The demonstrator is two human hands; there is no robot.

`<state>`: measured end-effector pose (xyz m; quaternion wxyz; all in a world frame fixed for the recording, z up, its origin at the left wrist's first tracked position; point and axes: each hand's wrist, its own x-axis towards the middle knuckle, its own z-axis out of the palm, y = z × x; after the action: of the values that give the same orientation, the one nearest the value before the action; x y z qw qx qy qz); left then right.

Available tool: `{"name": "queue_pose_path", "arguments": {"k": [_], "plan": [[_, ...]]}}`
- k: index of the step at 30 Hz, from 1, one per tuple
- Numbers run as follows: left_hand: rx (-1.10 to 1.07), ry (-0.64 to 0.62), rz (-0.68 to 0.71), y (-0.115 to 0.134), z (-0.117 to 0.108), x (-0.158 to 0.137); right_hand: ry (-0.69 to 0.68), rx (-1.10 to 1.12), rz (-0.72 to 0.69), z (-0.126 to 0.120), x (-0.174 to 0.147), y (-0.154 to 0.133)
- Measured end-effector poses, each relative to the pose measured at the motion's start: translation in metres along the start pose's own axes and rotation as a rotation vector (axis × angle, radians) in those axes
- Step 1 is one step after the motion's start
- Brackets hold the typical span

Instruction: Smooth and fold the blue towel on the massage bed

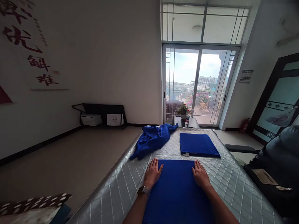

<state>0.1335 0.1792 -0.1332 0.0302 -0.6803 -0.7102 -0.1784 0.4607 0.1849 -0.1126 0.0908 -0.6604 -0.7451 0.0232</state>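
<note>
A flat blue cloth (178, 189) lies smooth in front of me on the silver quilted surface (112, 189). On its far left corner rests my left hand (153, 173), flat, fingers stretched forward. My right hand (200, 173) lies flat at the far right corner, its fingers also extended. Neither hand grips anything. Beyond, to the right, is a second blue cloth (198, 144), folded into a flat rectangle with a small white tag at its near edge. A crumpled blue cloth (153, 138) lies in a heap at the far left.
A small table with a potted plant (183, 110) and a bottle (187, 117) stands beyond the far edge, before the glass sliding door (182, 84). At right is a black chair (277, 155) with a brown card on it. A patterned pillow (35, 202) sits at lower left.
</note>
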Motion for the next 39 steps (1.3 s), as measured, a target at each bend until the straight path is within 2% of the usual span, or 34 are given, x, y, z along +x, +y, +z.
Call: {"name": "queue_pose_path", "arguments": {"k": [9,20,35,39], "plan": [[-0.006,0.022,-0.001,0.000,-0.001,-0.001,-0.007,-0.012,-0.047,-0.003,0.006,-0.017],[0.025,-0.012,-0.009,0.003,-0.003,-0.001,-0.032,0.051,0.006,0.004,0.006,-0.009],[0.039,-0.004,0.011,0.000,0.005,0.002,-0.035,0.078,0.029,-0.002,-0.001,-0.008],[0.077,-0.038,0.012,0.003,0.002,-0.001,-0.031,0.091,0.034,-0.003,-0.002,-0.007]]}}
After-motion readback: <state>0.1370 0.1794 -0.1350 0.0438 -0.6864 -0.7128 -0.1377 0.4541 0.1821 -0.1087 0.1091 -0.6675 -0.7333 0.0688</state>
